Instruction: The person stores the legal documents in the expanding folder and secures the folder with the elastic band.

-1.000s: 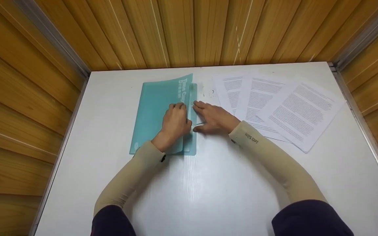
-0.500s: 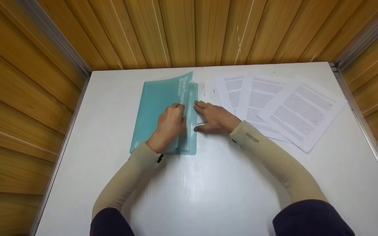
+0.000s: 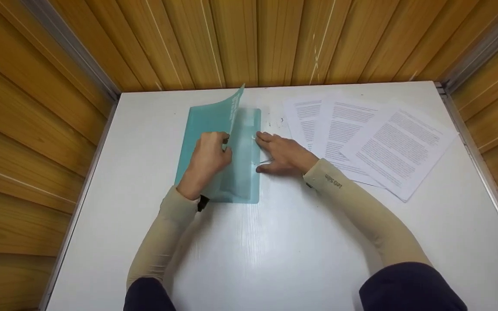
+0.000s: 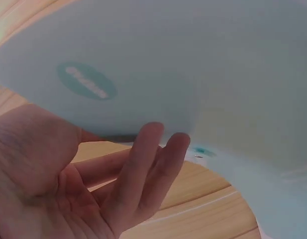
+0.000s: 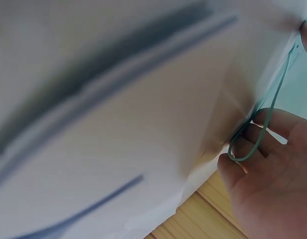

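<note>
A translucent teal folder (image 3: 245, 172) lies on the table, its front cover (image 3: 212, 119) lifted and leaning to the left. My left hand (image 3: 208, 155) pinches the free edge of that cover between thumb and fingers. In the left wrist view the raised cover (image 4: 128, 55) passes between the thumb side and the fingertips (image 4: 152, 132). At the folder's right edge my right hand (image 3: 285, 153) rests with its fingers extended, holding the lower part down. A thin green elastic cord (image 5: 275, 99) loops across the right fingers in the right wrist view.
Several printed sheets fan out at the back right: a front sheet (image 3: 400, 151), one behind it (image 3: 350, 121) and a farther one (image 3: 305, 114). The white table (image 3: 249, 255) meets wood-patterned walls (image 3: 240, 43) at the back and sides.
My left hand has moved left, raising the folder's cover so that more of the inside shows. The right hand stays at the folder's right edge.
</note>
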Demonstrator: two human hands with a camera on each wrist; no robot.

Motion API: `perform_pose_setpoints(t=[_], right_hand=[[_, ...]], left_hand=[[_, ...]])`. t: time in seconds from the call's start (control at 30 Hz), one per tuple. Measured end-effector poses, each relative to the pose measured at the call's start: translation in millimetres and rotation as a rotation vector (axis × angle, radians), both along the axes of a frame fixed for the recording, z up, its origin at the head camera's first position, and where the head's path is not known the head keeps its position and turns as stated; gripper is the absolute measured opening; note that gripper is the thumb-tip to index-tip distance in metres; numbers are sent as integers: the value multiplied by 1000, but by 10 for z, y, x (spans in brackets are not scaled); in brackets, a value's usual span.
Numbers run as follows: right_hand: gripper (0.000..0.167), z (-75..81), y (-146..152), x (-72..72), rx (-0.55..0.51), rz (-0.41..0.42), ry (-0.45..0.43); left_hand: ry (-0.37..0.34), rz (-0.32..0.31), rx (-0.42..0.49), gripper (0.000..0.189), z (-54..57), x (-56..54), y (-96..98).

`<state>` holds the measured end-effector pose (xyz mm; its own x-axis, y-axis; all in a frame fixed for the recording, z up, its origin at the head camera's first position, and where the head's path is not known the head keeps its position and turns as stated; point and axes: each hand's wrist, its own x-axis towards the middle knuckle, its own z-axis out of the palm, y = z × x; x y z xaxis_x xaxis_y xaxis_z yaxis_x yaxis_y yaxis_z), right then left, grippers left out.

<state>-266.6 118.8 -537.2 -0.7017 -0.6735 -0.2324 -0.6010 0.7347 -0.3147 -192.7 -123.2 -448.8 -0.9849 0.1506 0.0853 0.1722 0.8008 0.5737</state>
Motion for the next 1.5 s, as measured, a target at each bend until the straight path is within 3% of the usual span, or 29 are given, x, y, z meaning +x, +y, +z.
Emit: perform_pose_setpoints(t=[0.17, 0.47, 0.7, 0.87, 1.07, 1.5], right_hand=[[106, 19, 17, -7, -13, 3, -15], [106, 29, 63, -47, -13, 13, -33], [106, 6, 106, -76, -13, 22, -48], [108, 2, 117, -76, -16, 10, -63], [106, 3, 126, -80, -14, 30, -63], [104, 12, 128, -80, -2, 46, -46]], left_hand=[[72, 16, 51, 30, 76, -3, -127], [69, 69, 170, 30, 182, 19, -317], [75, 93, 309, 29, 135, 35, -502], [55, 147, 388, 27, 92, 48, -586], [72, 185, 427, 26, 55, 46, -639], [117, 194, 506, 25, 17, 49, -742]])
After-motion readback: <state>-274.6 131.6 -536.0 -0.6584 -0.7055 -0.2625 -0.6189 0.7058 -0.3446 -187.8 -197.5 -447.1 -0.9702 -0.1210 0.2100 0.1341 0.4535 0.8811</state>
